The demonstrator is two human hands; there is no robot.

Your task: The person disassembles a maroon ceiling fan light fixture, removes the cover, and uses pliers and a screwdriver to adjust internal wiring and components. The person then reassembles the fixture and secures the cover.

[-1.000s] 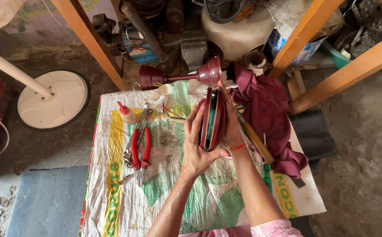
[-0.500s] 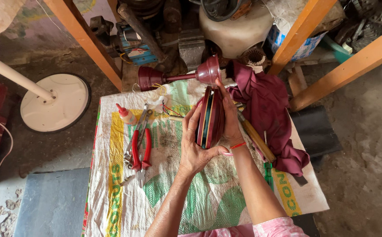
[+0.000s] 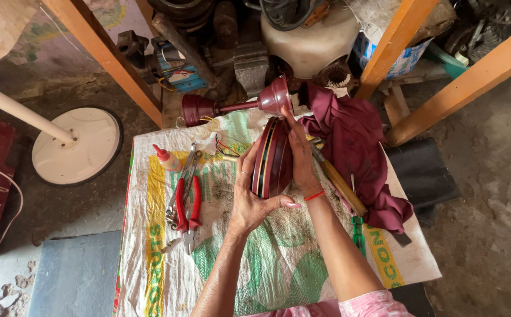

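Both my hands hold a round maroon fan motor housing (image 3: 272, 157) on edge above the work table. My left hand (image 3: 254, 195) cups its left face and bottom, thumb under it. My right hand (image 3: 300, 157) lies flat against its right face, fingers pointing up to the rim. A maroon rod with cone-shaped covers (image 3: 232, 107) lies just behind the housing. Red-handled pliers (image 3: 187, 205) lie to the left of my left hand.
A woven plastic sack (image 3: 279, 264) covers the table. On it lie a small bottle with a red cap (image 3: 166, 158), loose wires (image 3: 217, 142), a wooden-handled tool (image 3: 338, 183) and a maroon cloth (image 3: 358, 152). Orange wooden legs (image 3: 106, 56) stand behind; a white round stand base (image 3: 76, 145) rests on the floor at left.
The view has shifted slightly. My hands and the housing stay in nearly the same grip and place.
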